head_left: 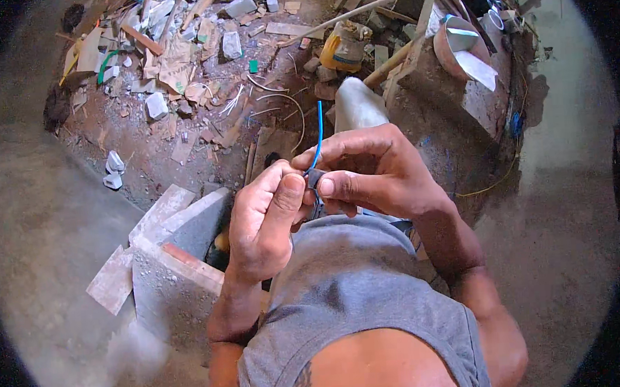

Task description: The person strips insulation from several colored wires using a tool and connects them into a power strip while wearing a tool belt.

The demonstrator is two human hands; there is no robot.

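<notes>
A blue wire [320,126] stands up from between my hands, its upper end free and bent slightly. My left hand [264,220] is closed, thumb and fingers pinching the lower part of the wire. Close against it, my right hand [382,172] is also closed, with its thumb and forefinger on a small dark, flat strip [315,178] that lies at the wire's lower part. What this strip is I cannot make out for sure. Dark strands hang below the fingers, partly hidden. Both hands are held in front of my grey shirt [356,268].
Rubble with broken blocks [232,45] and wood scraps covers the ground ahead. A yellow plastic container [344,48] stands beyond my hands. At the right is a round bucket-like vessel [450,56]. Boards and a grey block [157,285] lie at my left. A pale hose [384,2] arches across the top.
</notes>
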